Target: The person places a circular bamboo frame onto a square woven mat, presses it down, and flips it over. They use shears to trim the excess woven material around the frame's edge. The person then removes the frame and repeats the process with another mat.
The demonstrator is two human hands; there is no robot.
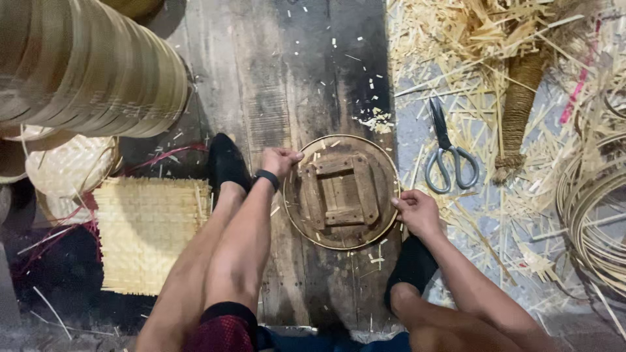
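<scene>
Your left hand (pixel 280 160) and right hand (pixel 416 210) gripped opposite edges of the round wooden form (pixel 341 192) (thin hoop around it), fingers clenched, on the floor planks (pixel 274 85), scissors (pixel 448 153) nearby.

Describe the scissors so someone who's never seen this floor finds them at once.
Start at the round wooden disc with the square block frame, which both hands grip on the dark floorboards. Look just past its upper right edge, onto the pale litter of bamboo shavings. The scissors lie there, blades pointing away, loops toward the person: the only grey metal thing among straw-coloured strips.
</scene>
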